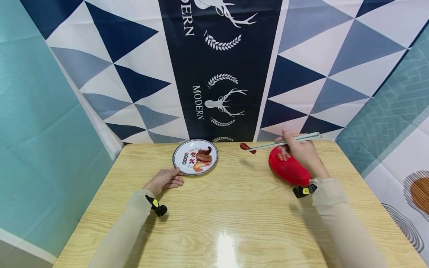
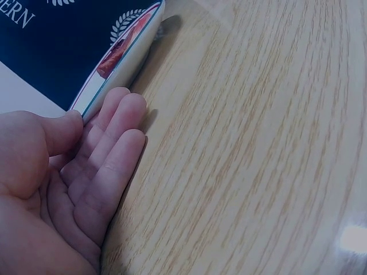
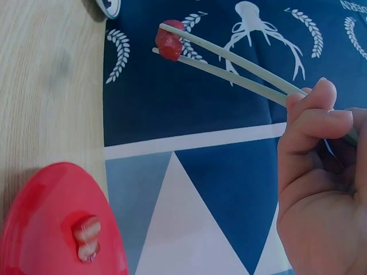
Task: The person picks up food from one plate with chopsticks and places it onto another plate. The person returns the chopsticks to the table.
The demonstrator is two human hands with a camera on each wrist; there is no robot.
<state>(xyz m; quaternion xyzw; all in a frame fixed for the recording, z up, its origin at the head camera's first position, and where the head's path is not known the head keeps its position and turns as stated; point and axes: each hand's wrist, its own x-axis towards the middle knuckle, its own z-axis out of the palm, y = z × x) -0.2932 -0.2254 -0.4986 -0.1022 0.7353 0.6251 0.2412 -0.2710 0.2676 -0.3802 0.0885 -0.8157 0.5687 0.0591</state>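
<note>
My left hand (image 1: 165,179) pinches the near left rim of a round white plate (image 1: 181,152) with a dark edge line; in the left wrist view the thumb lies on the rim. On that plate lie a shrimp (image 1: 200,165), a brown sausage-like piece (image 1: 203,157) and a dark curled piece (image 1: 205,151). My right hand (image 1: 299,149) holds pale green chopsticks (image 3: 241,62), pointing left. Between their tips a glossy red piece of food (image 3: 170,41) is held above the table, between the two plates.
A red oval plate (image 1: 295,173) stands under my right hand, with a striped, bacon-like piece of food (image 3: 88,238) on it. Behind the wooden table (image 1: 214,208) hangs a patterned cloth (image 1: 221,63) close to its back edge.
</note>
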